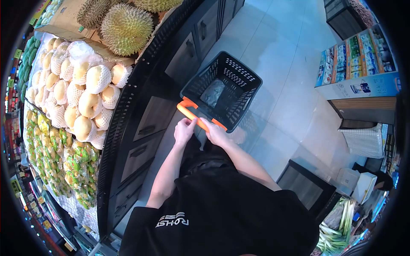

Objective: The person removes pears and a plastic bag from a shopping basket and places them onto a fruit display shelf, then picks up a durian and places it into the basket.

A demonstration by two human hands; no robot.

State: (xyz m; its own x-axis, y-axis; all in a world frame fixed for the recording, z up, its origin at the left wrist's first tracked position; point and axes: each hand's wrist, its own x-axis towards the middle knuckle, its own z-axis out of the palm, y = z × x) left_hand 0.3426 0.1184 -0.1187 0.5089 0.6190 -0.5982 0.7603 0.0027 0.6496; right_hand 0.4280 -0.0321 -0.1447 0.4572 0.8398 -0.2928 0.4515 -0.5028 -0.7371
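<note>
A black slatted shopping basket [242,91] with an orange handle [192,116] is in front of my legs, tilted in view. My right hand [216,133] is closed around the lower right part of the handle, thumb on top. My left hand [183,131] is right beside the handle, its fingers curled together in a pinch. Whether it grips the handle or something small, I cannot tell. Inside the basket lies a crumpled clear plastic bag [212,92]; its contents are not clear.
At left is a produce stand [143,119] with pale round fruit in foam nets [90,104], bagged green-yellow fruit [60,151] and durians [127,30]. On the right stand a display of boxed goods [356,55], a dark bin [305,185] and leeks [341,226]. Pale floor tiles [277,55] lie between.
</note>
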